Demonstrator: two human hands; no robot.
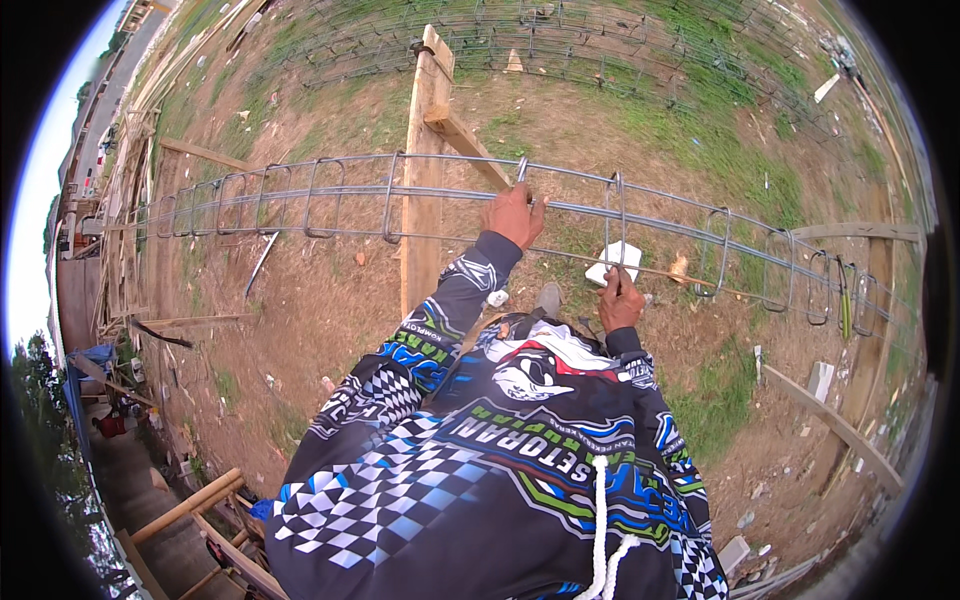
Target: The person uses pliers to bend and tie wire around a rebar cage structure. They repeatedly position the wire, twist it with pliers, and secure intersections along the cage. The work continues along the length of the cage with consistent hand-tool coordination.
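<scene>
A long rebar cage (pixel 570 208) crosses in front of me, made of thin steel bars with rectangular stirrups along it. My left hand (pixel 515 215) is closed around a stirrup (pixel 523 168) near the middle bars, beside the wooden post. To its right and lower, my right hand (pixel 621 301) pinches at the bottom of another stirrup (pixel 622 200), against the cage's lower bar. What lies between those fingertips is partly hidden. Just behind the right fingertips, a white flat piece (pixel 602 272) shows below the cage.
A wooden post (pixel 423 130) with a slanted brace (pixel 468 148) stands behind the cage. More rebar cages (pixel 560 40) lie on the grass beyond. At right, a wooden support (pixel 868 340) and slanted plank (pixel 835 425) stand; timber (pixel 185 510) is stacked lower left.
</scene>
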